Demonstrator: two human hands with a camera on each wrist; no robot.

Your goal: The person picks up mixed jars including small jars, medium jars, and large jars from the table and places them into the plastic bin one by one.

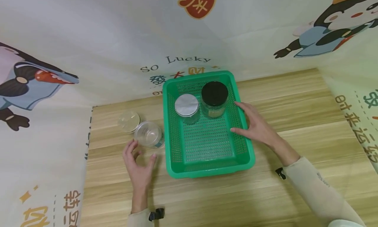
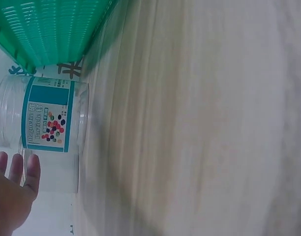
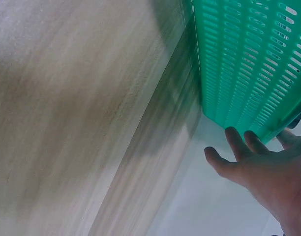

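A clear open-topped jar (image 1: 148, 134) with a teal-edged label (image 2: 48, 114) stands upright left of the green basket (image 1: 249, 154). My left hand (image 1: 138, 171) is beside this jar, its fingers and thumb spread, fingertips right at the jar's near side. At the basket's right rim, my right hand (image 1: 260, 126) reaches over with thumb and index finger apart; in the right wrist view its other fingers (image 3: 220, 161) extend loosely outside the wall. Inside the basket, toward the back, stand a silver-lidded jar (image 1: 186, 105) and a black-lidded jar (image 1: 214, 94).
Behind the open jar, to its left, is another clear round container (image 1: 129, 122). Everything stands on a wood-grain table (image 1: 295, 108). A white printed cloth (image 1: 118, 56) hangs along the back and sides of the table.
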